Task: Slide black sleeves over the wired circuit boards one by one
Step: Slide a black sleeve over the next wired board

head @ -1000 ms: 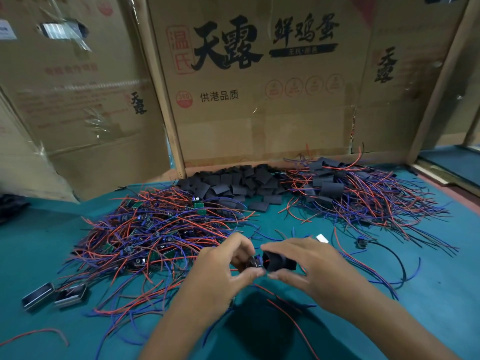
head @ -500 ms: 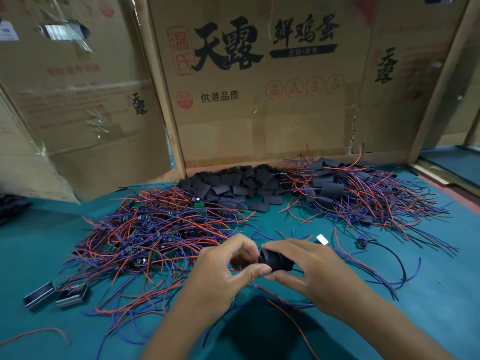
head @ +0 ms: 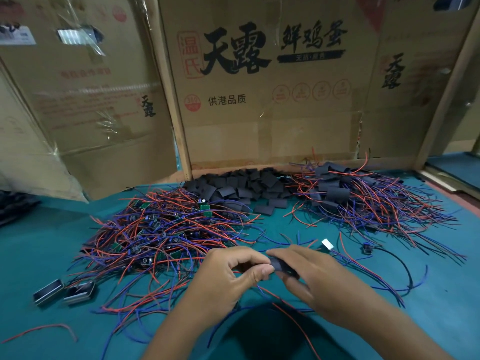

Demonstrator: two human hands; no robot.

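I'm pinching a black sleeve [head: 281,266] between the thumb and fingers of my right hand [head: 311,276], holding it just above the green table [head: 441,320] near me so the open end faces left. My left hand [head: 231,271] is curled round the circuit board end and feeding it in; the board itself is hidden by my fingers and the sleeve, so I can't tell how far in it is. Its red and blue wires [head: 285,300] are trailing down toward me, out of the way.

I'm keeping the piles sorted for reach: bare wired boards [head: 155,229] heaped on the left, spare sleeves [head: 241,188] stacked at the far middle against the cardboard [head: 259,126], finished ones [head: 363,201] going to the far right. Guessing this one's almost seated, then it's joining the right pile.
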